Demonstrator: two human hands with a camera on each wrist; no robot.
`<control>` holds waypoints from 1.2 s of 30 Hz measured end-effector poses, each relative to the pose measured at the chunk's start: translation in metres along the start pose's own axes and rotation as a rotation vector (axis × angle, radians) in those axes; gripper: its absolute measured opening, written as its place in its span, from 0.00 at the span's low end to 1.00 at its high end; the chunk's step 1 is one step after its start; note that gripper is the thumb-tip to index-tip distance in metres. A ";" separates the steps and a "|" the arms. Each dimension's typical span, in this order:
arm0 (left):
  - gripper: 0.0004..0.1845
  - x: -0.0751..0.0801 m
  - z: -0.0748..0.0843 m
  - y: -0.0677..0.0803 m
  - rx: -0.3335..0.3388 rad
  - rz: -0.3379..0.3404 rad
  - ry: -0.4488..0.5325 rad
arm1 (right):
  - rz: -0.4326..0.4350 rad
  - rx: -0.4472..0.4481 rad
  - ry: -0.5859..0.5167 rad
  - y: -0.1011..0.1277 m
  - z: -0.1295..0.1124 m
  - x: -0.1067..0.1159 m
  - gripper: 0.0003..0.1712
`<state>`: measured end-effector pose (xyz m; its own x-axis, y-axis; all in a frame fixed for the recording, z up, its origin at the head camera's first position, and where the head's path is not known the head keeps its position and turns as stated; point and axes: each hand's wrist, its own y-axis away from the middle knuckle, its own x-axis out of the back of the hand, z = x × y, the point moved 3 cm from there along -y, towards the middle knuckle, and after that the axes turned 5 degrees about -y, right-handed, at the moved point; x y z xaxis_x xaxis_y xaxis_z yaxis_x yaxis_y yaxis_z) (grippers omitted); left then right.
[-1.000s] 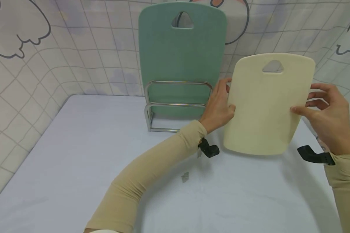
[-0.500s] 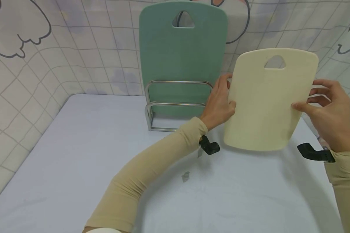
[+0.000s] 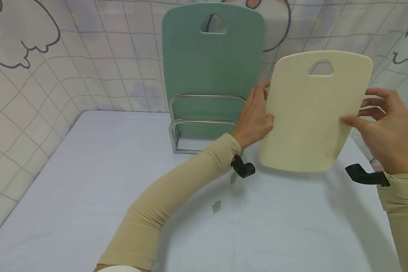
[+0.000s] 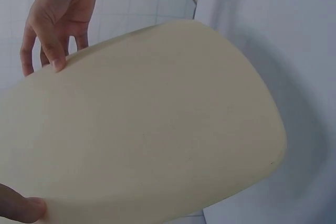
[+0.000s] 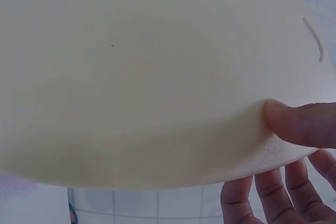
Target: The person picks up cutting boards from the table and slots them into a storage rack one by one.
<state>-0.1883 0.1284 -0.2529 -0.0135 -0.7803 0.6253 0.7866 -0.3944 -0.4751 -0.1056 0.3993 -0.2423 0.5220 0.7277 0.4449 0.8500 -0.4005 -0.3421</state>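
Observation:
A cream cutting board (image 3: 312,117) with a handle hole near its top is held upright, tilted slightly, above the right side of the table. My left hand (image 3: 254,117) grips its left edge, thumb on the front face and fingers going behind. On the opposite edge my right hand (image 3: 385,126) pinches the board, its thumb (image 5: 299,121) on the face and its fingers (image 5: 273,192) behind. To the left, a larger green cutting board (image 3: 212,64) stands upright in a metal wire rack (image 3: 207,121). My left forearm and hand cover the rack's right side.
The table (image 3: 88,189) has a white cloth, with a small grey patch (image 3: 216,206) near the middle. A grid-patterned curtain (image 3: 115,56) with cartoon drawings rises behind and at both sides. Black wrist mounts (image 3: 243,167) sit on both cuffs.
The cream board has risen a little, with both hands moving up along with it. The green board and the rack have stayed in place.

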 end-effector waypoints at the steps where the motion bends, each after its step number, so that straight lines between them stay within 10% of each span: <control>1: 0.37 0.000 0.000 0.000 -0.001 0.000 -0.001 | 0.000 0.000 -0.003 0.000 -0.001 0.000 0.41; 36: 0.37 0.018 0.000 -0.011 -0.050 0.047 -0.007 | 0.059 0.046 -0.012 -0.009 -0.020 -0.008 0.41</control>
<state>-0.1971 0.1187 -0.2362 0.0277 -0.7951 0.6059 0.7548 -0.3808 -0.5342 -0.1164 0.3857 -0.2260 0.5702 0.7104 0.4125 0.8133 -0.4174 -0.4054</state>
